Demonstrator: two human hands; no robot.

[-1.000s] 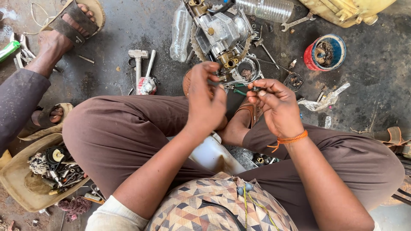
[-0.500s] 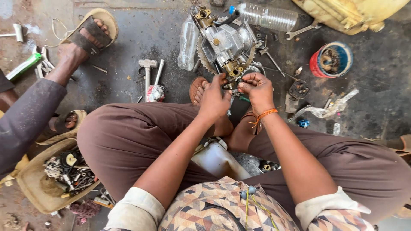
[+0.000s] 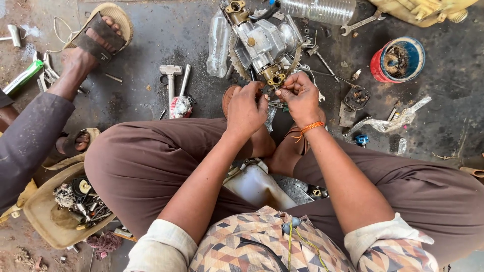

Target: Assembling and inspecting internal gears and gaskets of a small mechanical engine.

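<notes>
I see my left hand (image 3: 246, 108) and right hand (image 3: 301, 95) both pinching at the engine block's (image 3: 267, 43) brass fitting (image 3: 275, 79) (just ahead, block running away from me).

Hammer (image 3: 170, 75), bottle (image 3: 218, 44) crowd engine (image 3: 264, 43) left; spanner (image 3: 360, 23) right.

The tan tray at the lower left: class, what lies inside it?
The tan tray holds a tangled heap of small metal parts, dark and silvery. Its bottom beneath the heap is covered, and single pieces cannot be told apart.
</notes>
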